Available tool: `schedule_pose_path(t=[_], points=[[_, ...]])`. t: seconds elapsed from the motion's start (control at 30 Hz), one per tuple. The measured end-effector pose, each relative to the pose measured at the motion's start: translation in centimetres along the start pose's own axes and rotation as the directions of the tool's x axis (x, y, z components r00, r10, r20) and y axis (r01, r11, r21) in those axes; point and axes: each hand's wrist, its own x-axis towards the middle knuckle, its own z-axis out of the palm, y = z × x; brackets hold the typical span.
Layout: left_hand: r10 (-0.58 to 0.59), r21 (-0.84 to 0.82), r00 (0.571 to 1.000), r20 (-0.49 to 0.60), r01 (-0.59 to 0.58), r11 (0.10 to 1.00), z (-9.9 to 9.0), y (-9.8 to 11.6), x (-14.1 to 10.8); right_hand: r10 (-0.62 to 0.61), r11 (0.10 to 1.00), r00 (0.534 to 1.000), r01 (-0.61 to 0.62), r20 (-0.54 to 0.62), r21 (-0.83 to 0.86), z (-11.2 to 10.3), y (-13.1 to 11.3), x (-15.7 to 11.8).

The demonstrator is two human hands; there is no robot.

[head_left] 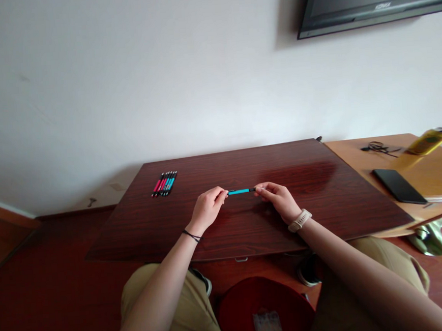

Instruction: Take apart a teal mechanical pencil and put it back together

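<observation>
Held level between both hands over the dark wooden table [227,241] is a blue pen [239,191] with black end parts. My left hand [208,205] pinches its left end between thumb and fingers. At the other end, the fingers of my right hand [279,197] are closed on the black part. Fingertips cover both tips of the pen. Off to the left, several pens [164,184] lie side by side in a row, pink ones on the left and blue ones on the right, all with black ends.
A lighter wooden table [439,174] adjoins on the right, bearing a black phone [398,186], a dark cable [379,147] and a yellow can [429,141]. Below, between my knees, is a red round seat or bin [235,307] with a clear plastic bag [268,327]. A screen [380,0] hangs above.
</observation>
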Motion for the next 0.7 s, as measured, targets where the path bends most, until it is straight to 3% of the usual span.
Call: schedule_pose_path(t=[0.27,0.4,0.7], points=[[-0.004,-0.116,1.000,-0.023,0.001,0.993,0.54,-0.55,-0.21,-0.002,1.000,1.000,0.002,-0.003,0.013,-0.05,-0.01,-0.04],[0.020,-0.071,0.999,-0.033,-0.022,0.997,0.37,-0.41,-0.14,-0.001,1.000,1.000,0.001,-0.009,-0.012,-0.02,-0.01,-0.04],[-0.093,-0.162,0.993,-0.065,0.082,0.983,-0.44,-0.49,0.01,0.008,1.000,1.000,-0.008,-0.011,0.016,0.13,-0.32,-0.16]])
